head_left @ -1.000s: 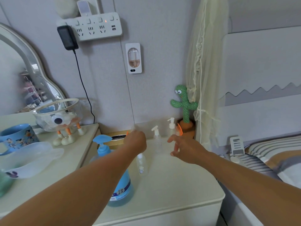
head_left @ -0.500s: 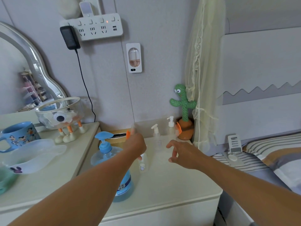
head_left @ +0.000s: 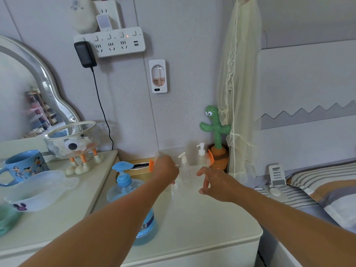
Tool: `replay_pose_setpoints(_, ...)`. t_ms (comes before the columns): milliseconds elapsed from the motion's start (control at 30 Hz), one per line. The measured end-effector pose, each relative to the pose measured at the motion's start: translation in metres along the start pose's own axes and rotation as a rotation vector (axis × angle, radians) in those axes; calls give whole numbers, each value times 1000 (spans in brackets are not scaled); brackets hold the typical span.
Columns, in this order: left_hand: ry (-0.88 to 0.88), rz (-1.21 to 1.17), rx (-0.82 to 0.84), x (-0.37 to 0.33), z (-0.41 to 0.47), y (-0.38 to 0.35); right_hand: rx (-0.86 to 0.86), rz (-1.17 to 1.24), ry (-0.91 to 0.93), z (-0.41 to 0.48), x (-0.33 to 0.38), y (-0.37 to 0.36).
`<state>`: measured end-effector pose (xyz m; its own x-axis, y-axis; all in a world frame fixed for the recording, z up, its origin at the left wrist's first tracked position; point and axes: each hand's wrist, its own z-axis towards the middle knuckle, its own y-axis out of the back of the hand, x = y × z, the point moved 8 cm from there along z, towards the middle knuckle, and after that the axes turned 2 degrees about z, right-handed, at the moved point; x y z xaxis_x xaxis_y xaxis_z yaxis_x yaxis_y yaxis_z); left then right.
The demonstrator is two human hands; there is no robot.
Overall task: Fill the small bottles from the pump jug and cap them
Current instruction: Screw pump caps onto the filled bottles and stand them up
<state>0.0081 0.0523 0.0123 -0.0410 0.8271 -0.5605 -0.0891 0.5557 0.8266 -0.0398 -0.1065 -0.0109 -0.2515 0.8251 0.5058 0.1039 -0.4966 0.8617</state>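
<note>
Still no bottle at the jug: both hands staying among the small bottles

1. Left hand (head_left: 166, 170): hovering at the back of the cabinet top (head_left: 202, 218), directly above a blurred small bottle (head_left: 174, 187), much as it was hovering a second ago. Its back is facing the camera and hiding the fingers, so it cannot be told whether they are pinching anything.

2. Right hand (head_left: 215, 184): reaching in from the right, fingers spread and loosely bent, holding nothing. Its fingertips are sitting just beside the pump bottle (head_left: 184, 168) and have hardly been shifting over the last second.

3. Second pump bottle (head_left: 201, 155): standing upright further back, just beside the cactus toy (head_left: 216, 128), with no hand touching it.

4. Pump jug (head_left: 131, 199): standing at the front left of the cabinet, partly behind the left forearm, with no hand on its pump head.

5. Change: almost only the view is moving, tilting up the wall. The bottles are keeping their places.

6. Reading: the task is probably sitting at its start, with a bottle being chosen or its top being worked on. Filling is not beginning yet, since no small bottle is standing under the jug's spout.
</note>
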Motion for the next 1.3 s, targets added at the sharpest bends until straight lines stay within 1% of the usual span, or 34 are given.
replay_pose_setpoints(267,-97,-116,-266,-38,13,60,-54,10,6,8,1,19)
replay_pose_setpoints(533,-68,-153,-354,-49,38,82,-76,64,-11,24,-10,19)
replay_pose_setpoints(767,17,-115,-296,-35,67,55,-111,149,-18,44,-30,6)
replay_pose_setpoints(967,132,-189,-234,-5,89,24,-123,232,-19,64,-49,-11)
replay_pose_setpoints(1133,163,-146,-180,8,101,-4,-134,225,-9,79,-58,-21)
replay_pose_setpoints(1300,198,-95,-145,18,110,-24,-105,293,-8,91,-66,-32)
